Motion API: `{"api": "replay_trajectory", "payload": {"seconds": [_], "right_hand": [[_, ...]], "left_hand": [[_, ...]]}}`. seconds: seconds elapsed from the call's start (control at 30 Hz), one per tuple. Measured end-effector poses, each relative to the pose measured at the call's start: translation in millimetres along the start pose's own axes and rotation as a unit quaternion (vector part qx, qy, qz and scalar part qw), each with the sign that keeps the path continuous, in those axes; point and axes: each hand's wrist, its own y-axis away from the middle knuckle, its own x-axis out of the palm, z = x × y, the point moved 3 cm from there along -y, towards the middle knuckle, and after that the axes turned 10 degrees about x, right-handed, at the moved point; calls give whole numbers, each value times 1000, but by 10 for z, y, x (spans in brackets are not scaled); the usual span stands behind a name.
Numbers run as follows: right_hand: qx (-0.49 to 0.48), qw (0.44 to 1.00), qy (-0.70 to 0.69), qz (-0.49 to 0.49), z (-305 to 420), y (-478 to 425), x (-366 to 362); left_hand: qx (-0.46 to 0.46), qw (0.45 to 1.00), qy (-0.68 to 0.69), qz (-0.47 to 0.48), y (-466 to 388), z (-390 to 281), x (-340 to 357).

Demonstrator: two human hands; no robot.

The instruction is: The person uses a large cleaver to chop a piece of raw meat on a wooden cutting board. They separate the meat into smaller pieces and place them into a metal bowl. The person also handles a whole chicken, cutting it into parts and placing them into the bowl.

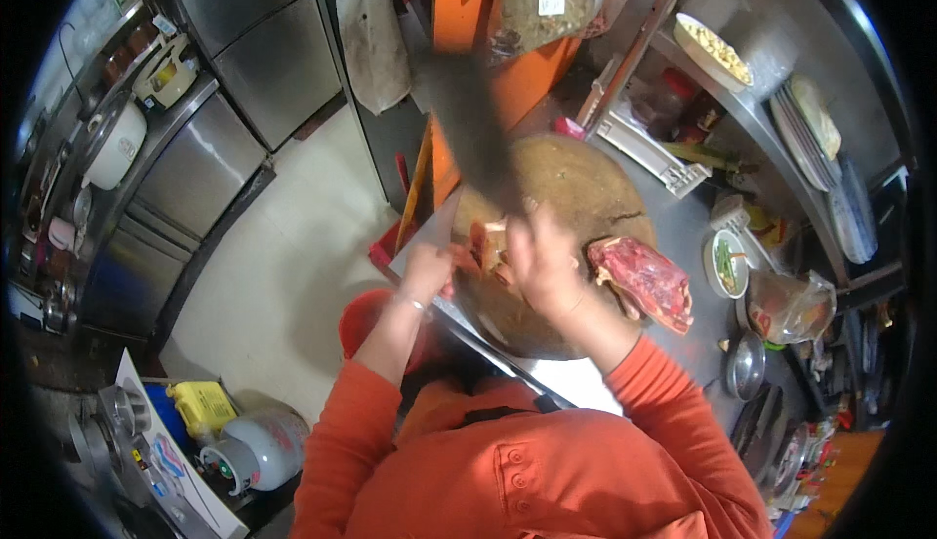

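My right hand [543,257] is closed around the handle of a cleaver [476,129], whose dark blade is blurred and raised over the far left part of a round wooden chopping block [578,180]. Pieces of raw meat [489,246] lie on the block between my hands. At their left edge, my left hand [433,269] has its fingers against the meat; blur hides whether it grips a piece. A larger slab of raw red meat [644,283] rests at the block's right edge, partly over the metal counter.
A white bowl of green vegetables [726,264] and a metal bowl [747,365] stand at right. A shelf holds a dish of pale cubes [714,52]. A filled plastic bag [545,8] lies beyond the block. Below left is a red bucket [362,319].
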Motion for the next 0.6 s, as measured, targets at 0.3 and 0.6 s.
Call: {"api": "replay_trajectory", "payload": {"seconds": [0.3, 0.6], "right_hand": [[149, 964, -103, 194, -723, 599, 760], [25, 993, 47, 105, -261, 166, 205]], "left_hand": [[3, 994, 110, 9, 267, 820, -168], [25, 995, 93, -27, 149, 470, -5]]}}
